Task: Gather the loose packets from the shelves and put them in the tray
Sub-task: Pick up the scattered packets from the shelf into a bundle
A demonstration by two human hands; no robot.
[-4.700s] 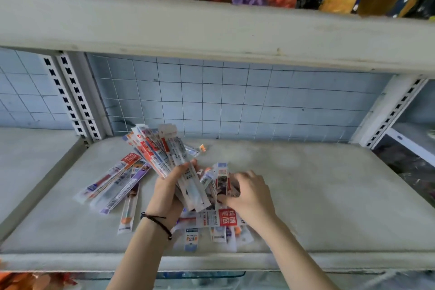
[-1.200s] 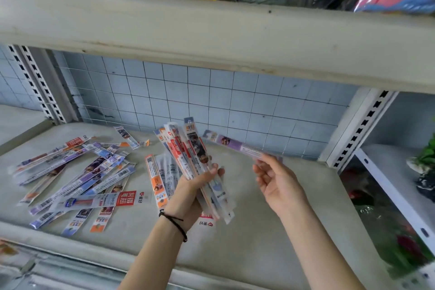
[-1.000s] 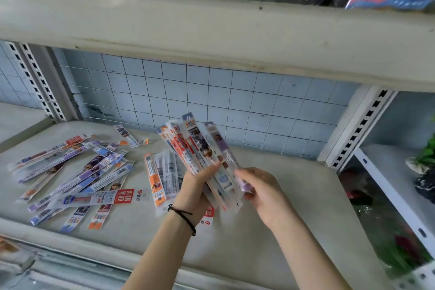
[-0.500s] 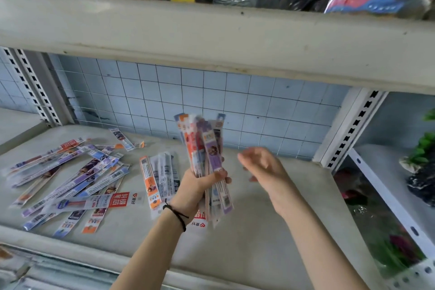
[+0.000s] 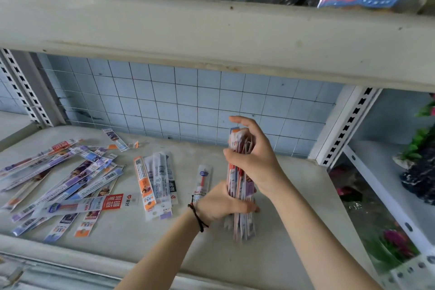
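Note:
An upright bundle of long narrow packets (image 5: 242, 219) stands on end on the grey shelf (image 5: 294, 231), right of centre. My left hand (image 5: 221, 202), with a black cord at the wrist, grips its lower part. My right hand (image 5: 254, 158) wraps around its upper part, thumb raised. Several loose packets (image 5: 70, 183) lie scattered on the shelf's left half, with a smaller group (image 5: 155, 181) and one single packet (image 5: 203, 179) just left of my hands. No tray is in view.
A thick shelf board (image 5: 211, 35) hangs overhead with bagged goods on it. Blue tiled wall (image 5: 188, 101) closes the back. Slotted uprights (image 5: 343, 129) stand at both sides. Lower shelves on the right carry artificial plants (image 5: 419, 148).
The fanned packets in my left hand were squared into an upright bundle and stood on the shelf. My right hand added a purple packet, then closed on the bundle's top.

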